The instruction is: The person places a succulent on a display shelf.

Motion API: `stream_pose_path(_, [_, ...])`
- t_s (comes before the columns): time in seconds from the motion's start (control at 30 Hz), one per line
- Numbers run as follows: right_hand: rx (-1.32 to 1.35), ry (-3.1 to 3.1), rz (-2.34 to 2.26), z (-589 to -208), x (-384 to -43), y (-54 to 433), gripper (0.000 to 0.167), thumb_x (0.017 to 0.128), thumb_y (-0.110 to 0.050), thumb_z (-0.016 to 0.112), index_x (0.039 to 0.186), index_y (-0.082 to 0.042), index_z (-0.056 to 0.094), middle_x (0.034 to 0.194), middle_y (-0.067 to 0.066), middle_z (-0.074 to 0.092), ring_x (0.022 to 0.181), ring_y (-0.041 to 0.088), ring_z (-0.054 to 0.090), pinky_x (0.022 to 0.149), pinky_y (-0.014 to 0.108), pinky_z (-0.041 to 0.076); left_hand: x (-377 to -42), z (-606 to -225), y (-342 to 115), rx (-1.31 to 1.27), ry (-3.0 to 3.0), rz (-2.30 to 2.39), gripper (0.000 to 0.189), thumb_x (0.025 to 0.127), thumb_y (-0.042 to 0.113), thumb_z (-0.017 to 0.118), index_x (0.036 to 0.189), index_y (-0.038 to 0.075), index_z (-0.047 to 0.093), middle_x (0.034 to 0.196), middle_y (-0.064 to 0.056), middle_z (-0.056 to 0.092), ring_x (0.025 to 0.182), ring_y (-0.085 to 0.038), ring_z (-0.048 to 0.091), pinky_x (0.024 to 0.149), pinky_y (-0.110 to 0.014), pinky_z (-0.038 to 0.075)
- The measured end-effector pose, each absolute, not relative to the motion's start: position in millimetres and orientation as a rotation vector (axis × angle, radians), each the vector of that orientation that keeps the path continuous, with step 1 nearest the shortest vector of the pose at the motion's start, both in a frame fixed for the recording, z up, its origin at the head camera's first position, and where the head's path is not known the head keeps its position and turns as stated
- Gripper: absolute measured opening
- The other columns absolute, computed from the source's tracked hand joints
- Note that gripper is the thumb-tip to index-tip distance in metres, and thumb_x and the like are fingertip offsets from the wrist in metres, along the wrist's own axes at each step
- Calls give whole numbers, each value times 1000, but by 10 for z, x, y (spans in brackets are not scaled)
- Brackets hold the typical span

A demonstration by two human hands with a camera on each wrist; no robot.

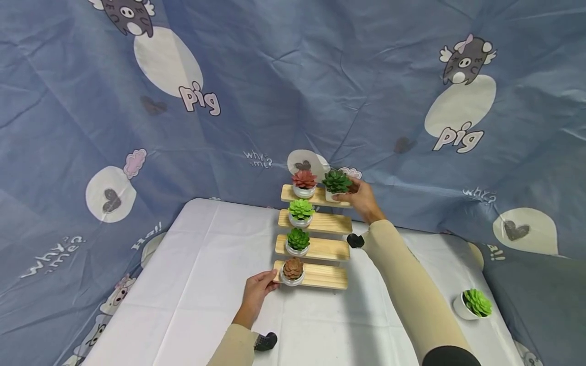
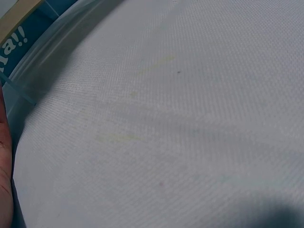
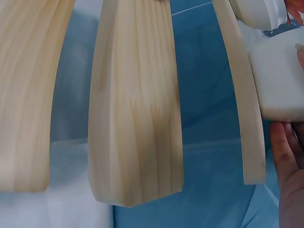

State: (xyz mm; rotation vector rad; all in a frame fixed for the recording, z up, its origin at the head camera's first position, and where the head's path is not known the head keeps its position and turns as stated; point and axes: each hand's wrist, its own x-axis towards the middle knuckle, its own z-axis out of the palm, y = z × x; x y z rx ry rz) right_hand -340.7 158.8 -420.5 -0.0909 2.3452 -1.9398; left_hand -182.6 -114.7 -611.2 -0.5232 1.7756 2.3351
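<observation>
A stepped wooden plant stand [image 1: 327, 276] rises in several tiers on the white-covered table. My right hand [image 1: 364, 201] grips the white pot of a dark green artificial succulent [image 1: 337, 182] at the top tier's right part. In the right wrist view this white pot [image 3: 280, 78] is against the top board, with my fingers [image 3: 283, 149] on it. My left hand [image 1: 258, 293] holds the left end of the bottom board, beside a potted brown succulent [image 1: 293, 268]. Only a strip of that hand [image 2: 4, 175] shows in the left wrist view.
Left on the tiers above stand a red succulent [image 1: 304, 180], a light green one [image 1: 301, 209] and a green one [image 1: 298, 239]. Another light green potted succulent [image 1: 476, 303] lies tilted near the table's right edge. Blue printed cloth [image 1: 293, 91] hangs behind the table.
</observation>
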Motion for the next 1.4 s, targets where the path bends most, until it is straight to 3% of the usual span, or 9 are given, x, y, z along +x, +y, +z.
stream_pose_path(0.13, [-87, 2327, -1926, -4217, -3415, 1602, 73, 81, 2, 75, 145, -4, 40, 136, 19, 51, 122, 29, 51, 93, 29, 49, -1832, -6115, -1152, -516, 1752, 2328, 30, 93, 17, 66, 105, -11, 65, 83, -2, 67, 74, -10, 63, 69, -23, 55])
stream_pose_path(0.4, [-99, 2362, -1889, -4227, -3289, 1672, 80, 85, -4, 73, 149, 1, 26, 148, 22, 36, 134, 33, 40, 107, 35, 39, -1777, -5943, -1148, -496, 1736, 2341, 27, 93, 14, 65, 102, -11, 65, 80, -1, 66, 72, -9, 62, 69, -23, 54])
stream_pose_path(0.6, [-114, 2340, -1988, -4303, -3124, 1849, 69, 85, 0, 72, 145, 2, 36, 142, 19, 44, 131, 30, 44, 102, 27, 43, -1823, -6127, -1152, -517, 1744, 2341, 29, 93, 17, 67, 103, -11, 65, 80, -2, 66, 72, -10, 63, 67, -22, 54])
stream_pose_path(0.8, [-93, 2367, -2029, -4437, -2874, 2086, 71, 85, -4, 73, 146, 1, 35, 145, 20, 43, 132, 34, 42, 102, 30, 44, -1815, -6119, -1131, -531, 1770, 2350, 30, 92, 17, 67, 102, -11, 64, 79, -3, 67, 72, -10, 63, 66, -21, 53])
stream_pose_path(1.03, [-12, 2438, -2087, -4661, -2564, 2462, 71, 85, -9, 75, 145, -1, 38, 143, 19, 44, 130, 36, 43, 90, 22, 50, -1811, -6105, -1123, -533, 1773, 2353, 29, 92, 17, 67, 101, -10, 65, 79, -2, 66, 72, -10, 63, 66, -21, 53])
stream_pose_path(1.13, [32, 2441, -2144, -4744, -2423, 2637, 69, 84, -9, 75, 144, -2, 41, 140, 17, 47, 126, 31, 46, 87, 19, 51, -1813, -6102, -1128, -556, 1761, 2359, 27, 92, 15, 67, 100, -10, 65, 79, -2, 66, 72, -10, 63, 66, -21, 53])
stream_pose_path(1.3, [138, 2422, -2275, -4830, -2170, 2913, 67, 82, -2, 75, 141, 0, 43, 125, -1, 56, 113, 11, 54, 85, 15, 50, -1814, -6100, -1129, -553, 1751, 2352, 29, 92, 17, 67, 102, -10, 65, 79, -2, 67, 73, -10, 63, 66, -21, 53])
stream_pose_path(1.4, [219, 2396, -2376, -4902, -2043, 3077, 64, 81, 5, 74, 138, 0, 46, 119, -6, 57, 109, 6, 55, 85, 13, 49, -1817, -6101, -1120, -551, 1758, 2336, 31, 92, 18, 67, 104, -11, 64, 80, -2, 66, 73, -9, 63, 66, -20, 53])
